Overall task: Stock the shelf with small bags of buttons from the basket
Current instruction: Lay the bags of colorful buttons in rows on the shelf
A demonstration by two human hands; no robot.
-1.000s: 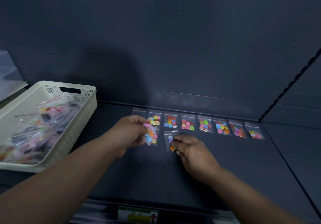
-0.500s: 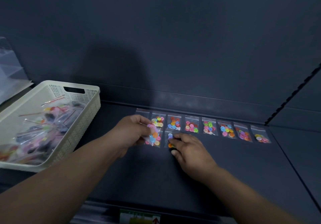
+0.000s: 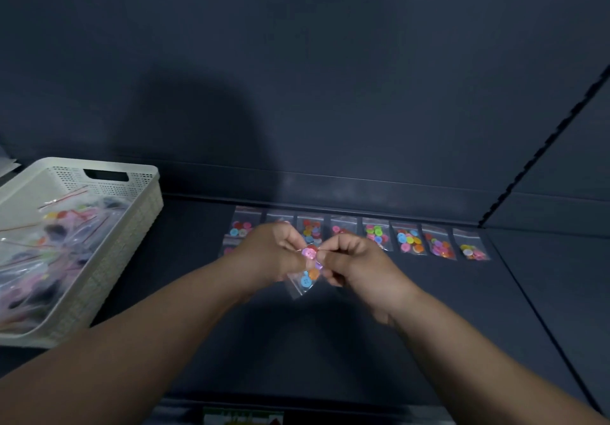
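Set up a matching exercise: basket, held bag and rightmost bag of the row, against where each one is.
Things
1. basket
2. held bag
3. rightmost bag

Places
A. flat on the shelf, at the right end of the back row
B. pinched between the left hand and the right hand
C. at the shelf's left end, with bags inside

Pairs: 1-C, 2-B, 3-A
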